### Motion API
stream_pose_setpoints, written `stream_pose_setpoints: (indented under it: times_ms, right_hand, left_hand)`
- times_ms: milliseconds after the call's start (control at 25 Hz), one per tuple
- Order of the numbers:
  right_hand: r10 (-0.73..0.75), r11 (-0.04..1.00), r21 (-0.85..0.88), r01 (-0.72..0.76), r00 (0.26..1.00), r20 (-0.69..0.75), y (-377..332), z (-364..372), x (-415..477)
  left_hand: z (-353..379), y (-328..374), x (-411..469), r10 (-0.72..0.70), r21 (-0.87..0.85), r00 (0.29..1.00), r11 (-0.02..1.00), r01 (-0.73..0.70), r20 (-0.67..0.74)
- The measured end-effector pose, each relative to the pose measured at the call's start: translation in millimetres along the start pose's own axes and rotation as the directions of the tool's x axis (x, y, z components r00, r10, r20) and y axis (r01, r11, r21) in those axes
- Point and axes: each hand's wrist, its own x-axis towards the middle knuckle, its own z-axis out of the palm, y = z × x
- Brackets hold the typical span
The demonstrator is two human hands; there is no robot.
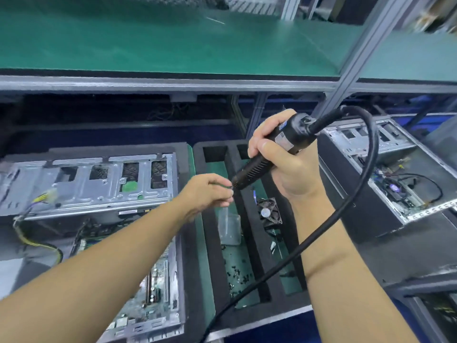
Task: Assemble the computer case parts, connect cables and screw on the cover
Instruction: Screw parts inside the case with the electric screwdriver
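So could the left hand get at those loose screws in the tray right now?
Probably yes: the screws lie uncovered in the tray near the left hand, nothing between, though its fingers pinch at the screwdriver tip.

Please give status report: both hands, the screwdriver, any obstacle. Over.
Right hand grips black corded electric screwdriver. Left hand pinches its tip. Open grey metal computer case lies left, untouched. Black cable crosses right forearm.
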Motion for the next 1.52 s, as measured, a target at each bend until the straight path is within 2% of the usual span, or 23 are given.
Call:
stream_pose_setpoints:
  times_ms: [160,320,600,800,920,1160,1400,1520]
  right_hand:
    - [-0.053,0.995,0.084,0.054,0.999,-0.006,-16.1,40.9,24.6]
    - [-0.047,0.985,0.166,0.045,0.999,0.009,-19.2,87.9,43.4]
    - [-0.037,0.974,0.224,0.023,0.998,0.057,-13.8,141.9,52.4]
    - [0.018,0.960,0.277,-0.036,0.998,0.066,-11.0,154.9,53.8]
    - [0.038,0.952,0.301,-0.057,0.997,0.069,-10.4,158.0,52.3]
    - [-0.015,0.953,0.301,-0.015,0.995,0.096,-10.2,161.4,49.4]
    - [0.038,0.949,0.300,-0.094,0.981,0.188,-9.5,166.5,50.7]
    - [0.057,0.945,0.312,-0.095,0.990,0.130,-5.8,166.8,51.6]
  left_hand:
    - [-36.3,13.1,-28.6,0.020,-0.323,0.994,0.945,-0.053,-0.104]
    - [-68.6,17.3,-51.4,-0.032,-0.569,0.992,0.822,-0.044,-0.123]
    - [-110.1,14.3,-75.0,-0.077,-0.710,0.991,0.704,-0.022,-0.107]
    - [-128.0,11.0,-84.0,-0.049,-0.772,0.999,0.635,0.013,-0.023]
    - [-133.2,10.6,-86.2,-0.026,-0.751,1.000,0.660,0.028,0.015]
    - [-137.5,9.6,-91.8,-0.016,-0.706,0.997,0.705,0.068,0.080]
    - [-143.6,-1.8,-89.5,0.025,-0.674,1.000,0.739,-0.007,0.017]
    - [-148.0,-5.3,-85.5,0.074,-0.630,0.993,0.767,-0.119,-0.097]
